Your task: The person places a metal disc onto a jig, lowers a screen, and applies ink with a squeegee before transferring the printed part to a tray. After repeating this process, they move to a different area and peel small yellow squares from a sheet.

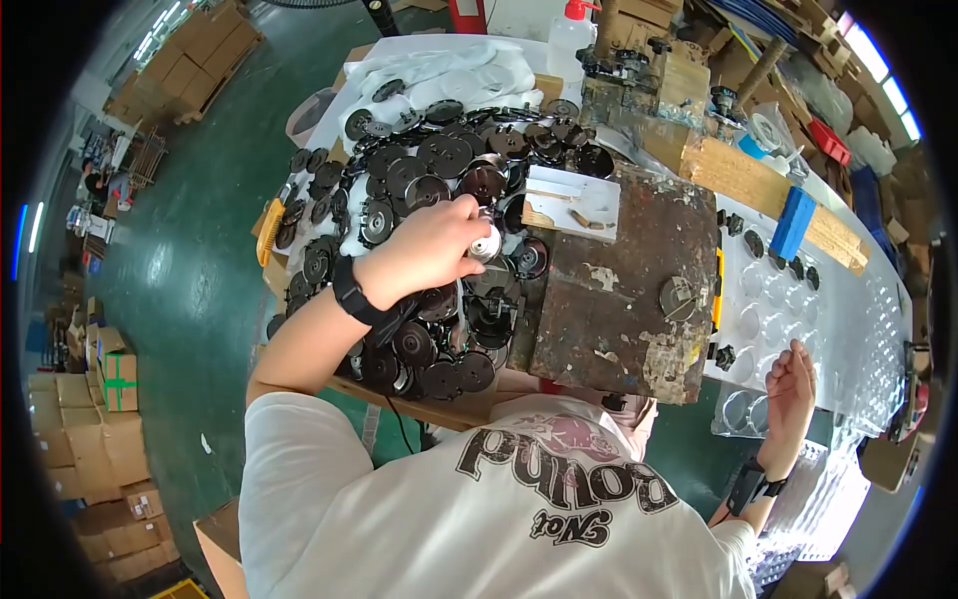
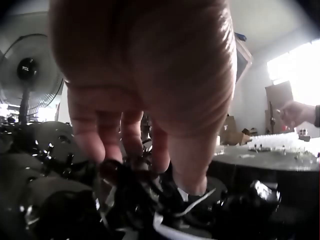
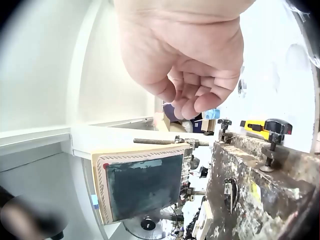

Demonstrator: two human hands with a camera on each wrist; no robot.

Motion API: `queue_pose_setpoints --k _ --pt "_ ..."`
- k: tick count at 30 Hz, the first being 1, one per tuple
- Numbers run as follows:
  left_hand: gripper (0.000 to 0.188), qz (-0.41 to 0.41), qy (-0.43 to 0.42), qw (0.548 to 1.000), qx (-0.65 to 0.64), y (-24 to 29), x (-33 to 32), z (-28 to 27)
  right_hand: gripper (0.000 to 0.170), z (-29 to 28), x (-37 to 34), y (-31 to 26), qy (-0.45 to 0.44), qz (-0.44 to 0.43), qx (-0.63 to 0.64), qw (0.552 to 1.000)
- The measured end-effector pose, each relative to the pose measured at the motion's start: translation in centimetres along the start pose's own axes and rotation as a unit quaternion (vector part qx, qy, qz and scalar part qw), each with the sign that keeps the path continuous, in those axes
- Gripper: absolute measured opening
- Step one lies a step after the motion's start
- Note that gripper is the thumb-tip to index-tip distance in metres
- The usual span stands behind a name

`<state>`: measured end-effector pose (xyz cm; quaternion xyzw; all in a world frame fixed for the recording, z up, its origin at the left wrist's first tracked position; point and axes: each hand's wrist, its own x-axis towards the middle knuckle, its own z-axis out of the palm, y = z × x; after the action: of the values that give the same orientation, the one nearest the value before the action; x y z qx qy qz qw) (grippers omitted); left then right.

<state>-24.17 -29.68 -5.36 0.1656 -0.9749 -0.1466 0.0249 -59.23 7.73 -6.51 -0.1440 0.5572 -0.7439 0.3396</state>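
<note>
My left hand point(image 1: 429, 245) reaches into a pile of dark, shiny round discs point(image 1: 444, 155). Between its thumb and forefinger it pinches a small silvery round disc point(image 1: 486, 243). In the left wrist view the fingers point(image 2: 132, 130) point down among the dark parts, which partly hide their tips. Off to the right, my right hand point(image 1: 790, 389) hangs in the air beside the table's plastic-covered end, fingers loosely curled with nothing in them. The right wrist view shows that same hand point(image 3: 190, 75) above a stained metal fixture point(image 3: 250, 185).
A worn, paint-spotted metal plate point(image 1: 619, 290) lies between the hands, with a white card point(image 1: 574, 205) on its far corner. Right of it are clear round-pocketed trays point(image 1: 768, 319), a blue block point(image 1: 793, 222) and a wooden bar point(image 1: 728, 170). A squeeze bottle point(image 1: 571, 45) stands behind.
</note>
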Motion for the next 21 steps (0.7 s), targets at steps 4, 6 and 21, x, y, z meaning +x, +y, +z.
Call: queue_pose_setpoints --k 4,6,21 --pt "0.031 0.025 0.071 0.997 0.028 -0.2 -0.5 1.3 0.022 0.4 0.2 0.5 -0.010 0.000 0.009 1.000" --pt "0.030 0.013 0.089 0.996 0.018 0.0 -0.4 2.0 0.021 0.9 0.4 0.6 -0.014 0.001 0.010 1.000" --pt "0.013 -0.006 0.067 0.991 -0.115 1.2 3.1 -1.7 0.020 2.9 -0.1 -0.1 0.013 -0.010 0.011 1.000"
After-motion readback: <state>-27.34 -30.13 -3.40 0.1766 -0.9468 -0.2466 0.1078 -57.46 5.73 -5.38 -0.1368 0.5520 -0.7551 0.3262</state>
